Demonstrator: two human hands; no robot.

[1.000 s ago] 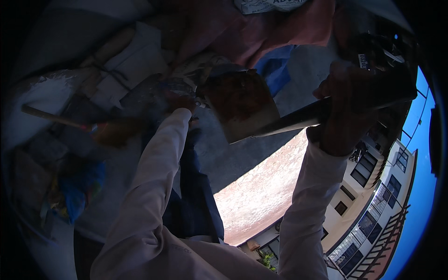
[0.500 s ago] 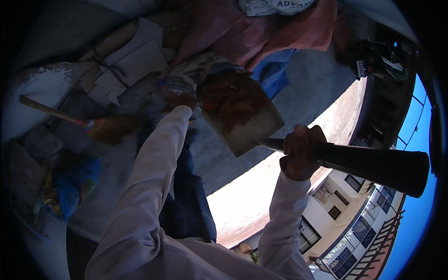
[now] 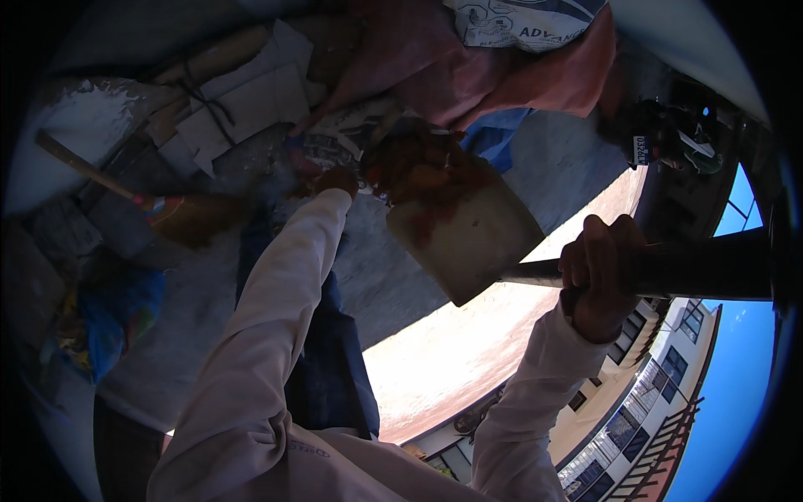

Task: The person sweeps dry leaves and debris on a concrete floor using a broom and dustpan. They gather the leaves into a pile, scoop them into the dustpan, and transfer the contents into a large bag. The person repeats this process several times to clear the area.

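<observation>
My right hand (image 3: 604, 272) is closed round the thick dark handle of a dustpan (image 3: 481, 238), raised at the right. The pale, squarish pan slopes down to the left. Reddish-brown debris (image 3: 422, 167), perhaps dry leaves, lies over its far left part and at the mouth of a printed, light-coloured sack (image 3: 347, 125). My left hand (image 3: 337, 180) is closed on the near edge of that sack; its fingers are in shadow. The sack's inside is mostly hidden.
A broom (image 3: 188, 217) leans at the left, above a blue plastic bag (image 3: 125, 314). Tied flattened cardboard (image 3: 242, 100) stands behind. A reddish tarp (image 3: 452, 63) with a white printed sack (image 3: 523, 25) lies beyond, near blue sheeting (image 3: 498, 138). A motorcycle (image 3: 677, 138) is at far right.
My right hand has drawn the dustpan to the right, its handle swinging up. Debris has slid off the pan's near part toward the sack. My left hand stays almost in place.
</observation>
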